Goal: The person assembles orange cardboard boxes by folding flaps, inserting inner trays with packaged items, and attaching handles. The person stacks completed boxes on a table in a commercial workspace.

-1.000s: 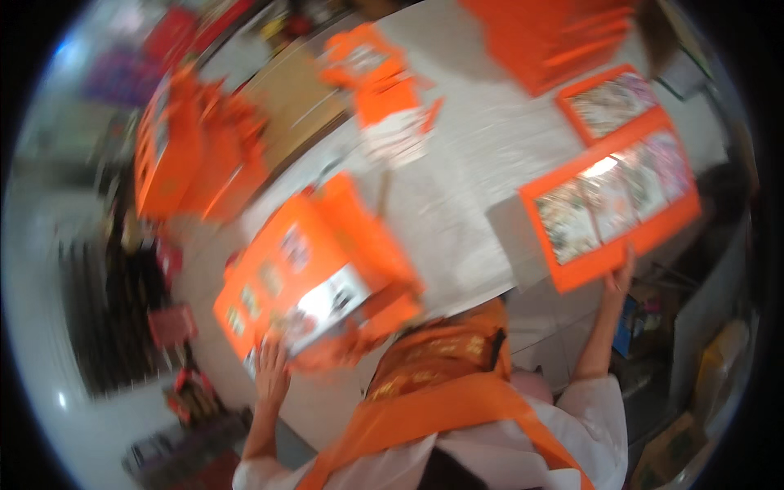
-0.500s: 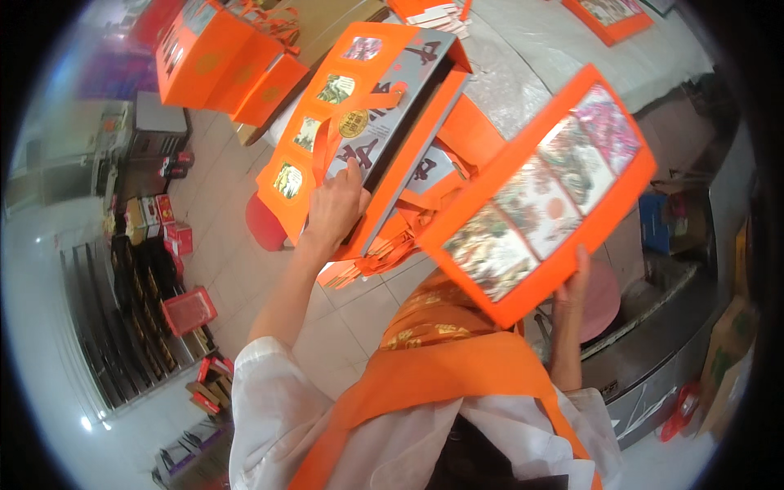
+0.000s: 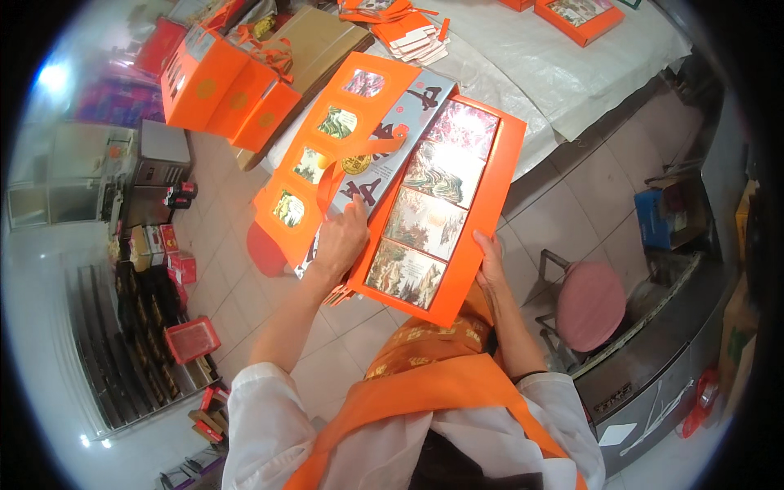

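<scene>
My left hand [image 3: 341, 238] grips the lower edge of an orange and grey gift-box sleeve [image 3: 382, 117] with cut-out windows and an orange ribbon [image 3: 327, 186] across its face. In my right hand [image 3: 490, 260] is the right edge of a shallow orange tray [image 3: 508, 151], the thumb lying on its rim. Several picture-printed small boxes [image 3: 420, 220] lie in a row inside this tray. The tray's left edge lies along the sleeve's right side; whether any of it is inside the sleeve, I cannot tell.
Orange gift bags [image 3: 233, 86] stand at the far left by flat brown cardboard [image 3: 327, 45]. Folded orange and white pieces [image 3: 416, 41] and another filled orange tray [image 3: 581, 18] lie on the plastic-covered table [image 3: 616, 73]. A pink round stool [image 3: 592, 306] stands at right.
My right hand has brought the tray leftward against the sleeve and turned it to lie alongside. My left hand keeps its hold on the sleeve, which has shifted slightly down in view.
</scene>
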Demonstrator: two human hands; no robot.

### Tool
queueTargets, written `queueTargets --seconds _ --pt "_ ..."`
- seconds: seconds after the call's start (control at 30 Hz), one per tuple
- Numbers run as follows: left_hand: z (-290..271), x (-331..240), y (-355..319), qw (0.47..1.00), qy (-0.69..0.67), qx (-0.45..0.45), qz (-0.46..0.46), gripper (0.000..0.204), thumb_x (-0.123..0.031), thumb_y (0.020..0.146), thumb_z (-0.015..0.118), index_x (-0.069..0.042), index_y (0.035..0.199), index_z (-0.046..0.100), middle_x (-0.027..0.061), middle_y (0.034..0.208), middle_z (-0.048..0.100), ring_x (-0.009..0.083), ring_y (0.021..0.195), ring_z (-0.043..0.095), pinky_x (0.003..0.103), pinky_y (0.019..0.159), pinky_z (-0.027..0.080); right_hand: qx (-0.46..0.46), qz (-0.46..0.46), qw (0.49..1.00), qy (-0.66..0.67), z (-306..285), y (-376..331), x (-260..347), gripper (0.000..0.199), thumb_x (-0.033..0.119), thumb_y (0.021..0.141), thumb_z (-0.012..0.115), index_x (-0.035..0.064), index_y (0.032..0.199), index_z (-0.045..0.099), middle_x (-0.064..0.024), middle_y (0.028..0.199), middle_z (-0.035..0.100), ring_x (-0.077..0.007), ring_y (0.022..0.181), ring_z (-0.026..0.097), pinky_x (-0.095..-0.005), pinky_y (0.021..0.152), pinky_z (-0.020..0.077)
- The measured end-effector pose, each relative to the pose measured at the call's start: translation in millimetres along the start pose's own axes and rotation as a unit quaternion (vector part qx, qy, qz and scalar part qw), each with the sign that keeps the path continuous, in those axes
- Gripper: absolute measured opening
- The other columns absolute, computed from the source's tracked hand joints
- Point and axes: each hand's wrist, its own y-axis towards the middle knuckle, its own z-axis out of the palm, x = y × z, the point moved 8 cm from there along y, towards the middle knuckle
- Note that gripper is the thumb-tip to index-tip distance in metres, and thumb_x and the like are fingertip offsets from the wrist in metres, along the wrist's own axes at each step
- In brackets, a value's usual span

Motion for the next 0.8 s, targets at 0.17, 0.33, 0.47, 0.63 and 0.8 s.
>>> queueTargets --seconds 0.17,0.33,0.47,0.63,0.8 --pt "2 -5 4 1.0 -0.001 0.024 0.014 0.047 -0.009 0.071 0.055 0.013 0.112 0.046 0.0149 0.071 0.056 0.0257 0.055 0.059 0.033 0.047 0.049 -0.037 -0.044 0.998 0.004 1 9 7 0.036 0.007 0.084 0.055 0.0012 0.118 0.044 -0.008 0.11 0.054 -0.0165 0.099 0.054 -0.0304 0.084 0.046" --pt "-1 -11 4 0.999 0.0 0.04 0.028 0.045 0.0 0.074 0.051 0.018 0.114 0.044 0.0125 0.067 0.055 0.0194 0.051 0.058 0.028 0.042 0.046 -0.049 -0.045 0.998 0.01 5 6 7 0.035 0.008 0.084 0.053 -0.0008 0.118 0.045 -0.0095 0.111 0.055 -0.0184 0.098 0.056 -0.031 0.083 0.0475" --pt "7 -11 7 0.998 -0.032 0.043 0.016 0.046 0.001 0.074 0.05 0.019 0.115 0.041 0.0136 0.065 0.054 0.0208 0.051 0.058 0.029 0.041 0.046 -0.061 -0.032 0.998 -0.011 10 -4 14 0.035 0.004 0.084 0.052 0.001 0.118 0.043 -0.0088 0.11 0.054 -0.0174 0.098 0.055 -0.0309 0.083 0.0472" --pt "13 -10 9 0.999 -0.032 0.031 0.007 0.045 -0.004 0.074 0.052 0.017 0.112 0.043 0.0144 0.066 0.056 0.0228 0.05 0.059 0.032 0.043 0.047 -0.063 -0.069 0.996 -0.003 13 -20 22 0.036 0.005 0.085 0.051 0.0019 0.12 0.042 -0.0086 0.112 0.053 -0.0175 0.099 0.054 -0.0308 0.084 0.0466" --pt "11 -22 10 0.998 -0.044 0.042 0.016 0.048 -0.005 0.073 0.053 0.018 0.113 0.042 0.0138 0.063 0.054 0.0228 0.05 0.058 0.033 0.043 0.047 -0.042 -0.082 0.995 0.026 13 -11 11 0.04 0.004 0.085 0.053 0.0036 0.122 0.039 -0.008 0.115 0.051 -0.0165 0.103 0.052 -0.0305 0.085 0.0452"
